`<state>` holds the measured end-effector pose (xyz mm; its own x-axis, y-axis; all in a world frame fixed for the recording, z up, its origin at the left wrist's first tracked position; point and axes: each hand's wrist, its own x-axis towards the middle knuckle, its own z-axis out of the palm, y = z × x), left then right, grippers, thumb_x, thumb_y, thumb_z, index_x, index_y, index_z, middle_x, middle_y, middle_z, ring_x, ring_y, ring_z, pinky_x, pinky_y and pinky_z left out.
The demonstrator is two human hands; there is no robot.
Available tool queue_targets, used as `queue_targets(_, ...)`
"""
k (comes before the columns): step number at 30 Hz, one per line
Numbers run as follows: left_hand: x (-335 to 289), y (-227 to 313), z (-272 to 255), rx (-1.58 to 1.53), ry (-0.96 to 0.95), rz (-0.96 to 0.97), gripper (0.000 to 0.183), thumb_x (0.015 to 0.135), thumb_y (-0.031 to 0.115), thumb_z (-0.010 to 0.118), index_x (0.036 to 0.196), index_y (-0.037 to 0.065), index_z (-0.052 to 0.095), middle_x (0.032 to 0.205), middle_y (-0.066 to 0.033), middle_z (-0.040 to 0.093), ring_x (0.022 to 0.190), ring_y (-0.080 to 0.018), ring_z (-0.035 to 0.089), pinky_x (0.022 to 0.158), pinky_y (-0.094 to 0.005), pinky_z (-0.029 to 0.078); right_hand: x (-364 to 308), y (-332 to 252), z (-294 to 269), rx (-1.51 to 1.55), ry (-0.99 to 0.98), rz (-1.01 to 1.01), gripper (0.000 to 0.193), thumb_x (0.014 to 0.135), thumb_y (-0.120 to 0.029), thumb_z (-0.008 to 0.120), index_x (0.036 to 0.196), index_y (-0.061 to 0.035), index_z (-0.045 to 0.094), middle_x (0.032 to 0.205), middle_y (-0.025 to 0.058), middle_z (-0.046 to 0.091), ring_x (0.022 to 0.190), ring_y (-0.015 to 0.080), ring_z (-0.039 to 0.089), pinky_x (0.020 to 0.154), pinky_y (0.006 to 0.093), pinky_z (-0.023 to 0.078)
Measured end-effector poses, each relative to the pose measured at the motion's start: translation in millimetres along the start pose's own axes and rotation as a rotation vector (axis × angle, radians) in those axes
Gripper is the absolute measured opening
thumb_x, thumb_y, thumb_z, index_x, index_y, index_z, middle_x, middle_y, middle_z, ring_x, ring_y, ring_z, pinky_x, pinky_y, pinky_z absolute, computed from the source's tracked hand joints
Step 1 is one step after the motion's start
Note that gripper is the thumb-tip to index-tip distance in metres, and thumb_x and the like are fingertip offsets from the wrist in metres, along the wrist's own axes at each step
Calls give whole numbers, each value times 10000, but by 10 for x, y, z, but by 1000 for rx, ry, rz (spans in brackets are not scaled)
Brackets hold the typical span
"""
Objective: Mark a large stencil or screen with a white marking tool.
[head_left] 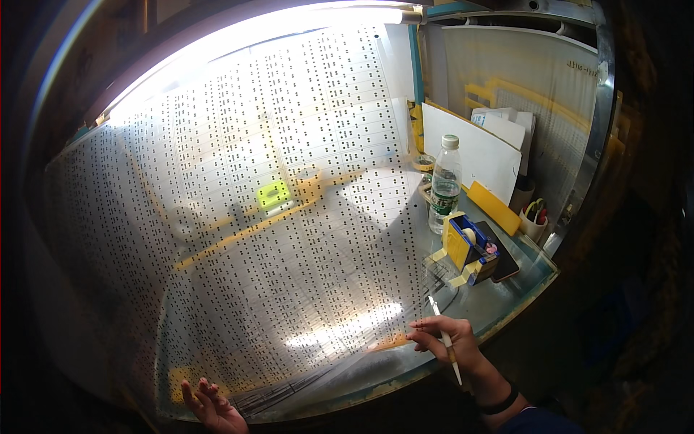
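Note:
A large clear film sheet [289, 239] printed with rows of small black marks spreads across the glass table, its far part bright under a lamp. At the lower left, my left hand [211, 406] has its fingers apart and slightly curled near the sheet's front edge; whether it touches the sheet I cannot tell. My right hand [452, 340] is beside the sheet's lower right part. Held across its fingers is a slim pen-like tool [445, 335] with a pale tapered handle and a light tip pointing away; brush or blade, I cannot tell. Thumb and forefinger come close together at the sheet.
Right of the sheet stand a clear water bottle [446, 181], a blue and yellow tape dispenser [468, 244], a dark phone [504, 260] and a cup of tools [533, 224]. White boards [470, 148] lean behind. A bright yellow-green object [273, 194] shows through the sheet. The lamp [347, 16] crosses the back.

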<state>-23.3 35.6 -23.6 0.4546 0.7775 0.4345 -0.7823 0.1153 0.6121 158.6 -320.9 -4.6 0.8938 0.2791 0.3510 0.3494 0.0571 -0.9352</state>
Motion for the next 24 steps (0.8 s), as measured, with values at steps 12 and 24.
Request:
queue_targets(12, -3, 12, 32, 20, 8, 5, 301, 902, 98, 503, 1203, 98, 526, 1062, -176, 607, 882, -199, 608, 562, -184, 451, -3, 21, 2, 14, 2, 2, 185, 779, -47, 679, 949, 12, 640, 702, 70, 655, 596, 76, 606, 537, 191, 477)
queue_targets(24, -3, 12, 41, 20, 6, 12, 296, 903, 105, 502, 1198, 97, 528, 1059, -174, 611, 876, -198, 610, 556, -184, 449, -2, -41, -30, -29, -58, 38, 165, 798, -8, 640, 954, 39, 615, 789, 96, 668, 688, 123, 637, 602, 231, 538)
